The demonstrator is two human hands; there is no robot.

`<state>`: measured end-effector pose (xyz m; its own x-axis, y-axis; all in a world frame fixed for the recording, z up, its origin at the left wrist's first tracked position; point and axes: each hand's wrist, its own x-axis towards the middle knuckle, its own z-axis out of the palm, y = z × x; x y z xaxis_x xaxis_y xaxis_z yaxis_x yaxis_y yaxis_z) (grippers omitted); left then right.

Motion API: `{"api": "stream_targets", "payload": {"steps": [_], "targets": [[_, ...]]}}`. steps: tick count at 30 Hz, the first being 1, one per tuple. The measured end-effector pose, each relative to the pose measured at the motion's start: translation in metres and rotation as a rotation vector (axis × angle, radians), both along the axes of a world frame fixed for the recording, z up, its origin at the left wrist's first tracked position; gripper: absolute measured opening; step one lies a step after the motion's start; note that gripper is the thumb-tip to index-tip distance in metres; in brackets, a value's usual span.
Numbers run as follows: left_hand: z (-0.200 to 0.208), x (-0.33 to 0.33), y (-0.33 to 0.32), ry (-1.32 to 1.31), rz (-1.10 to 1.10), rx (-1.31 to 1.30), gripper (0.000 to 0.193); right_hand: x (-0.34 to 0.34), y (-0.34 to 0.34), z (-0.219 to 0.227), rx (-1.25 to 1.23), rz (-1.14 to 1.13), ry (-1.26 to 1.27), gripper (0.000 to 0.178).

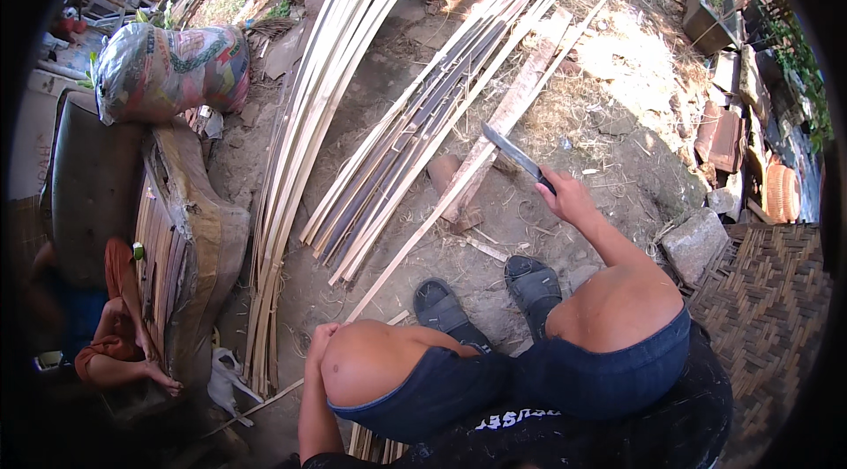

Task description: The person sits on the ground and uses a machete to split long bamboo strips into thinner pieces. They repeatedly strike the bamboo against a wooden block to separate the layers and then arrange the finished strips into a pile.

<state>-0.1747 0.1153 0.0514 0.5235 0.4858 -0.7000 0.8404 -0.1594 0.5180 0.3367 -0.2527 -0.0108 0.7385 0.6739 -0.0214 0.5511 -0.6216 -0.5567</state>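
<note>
I sit with my knees apart over bare earth. My right hand [565, 194] grips the handle of a long knife [512, 153], its blade raised and pointing up-left. A long thin bamboo strip [459, 191] runs from near my left knee up to the far right. My left hand [319, 338] is curled beside my left knee, at the lower end of that strip; whether it grips the strip is unclear. A wooden block [452, 191] lies under the strip near the blade.
Two piles of split bamboo slats [309, 107] [423, 116] fan across the ground. A stuffed sack [168, 70] sits upper left. A person [119, 328] crouches at the left, with a small white animal [228, 376] nearby. A stone [695, 240], bricks and a woven mat [768, 301] are on the right.
</note>
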Motion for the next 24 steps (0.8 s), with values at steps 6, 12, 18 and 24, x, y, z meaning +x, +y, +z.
{"api": "stream_targets", "payload": {"steps": [6,12,18,24], "targets": [[-0.003,0.140,-0.045,-0.207,0.050,-0.134,0.043,-0.077,0.027,0.022,0.090,0.541,0.058,0.041],[-0.018,0.061,-0.002,0.096,0.000,-0.193,0.041,0.009,0.011,0.002,-0.068,-0.039,0.072,0.040],[-0.030,0.132,-0.030,-0.314,-0.036,-0.064,0.038,-0.048,0.032,0.031,-0.088,0.557,0.025,0.040],[-0.023,0.125,-0.037,-0.145,0.139,-0.210,0.039,0.003,0.017,0.015,0.043,-0.042,0.062,0.039]]}}
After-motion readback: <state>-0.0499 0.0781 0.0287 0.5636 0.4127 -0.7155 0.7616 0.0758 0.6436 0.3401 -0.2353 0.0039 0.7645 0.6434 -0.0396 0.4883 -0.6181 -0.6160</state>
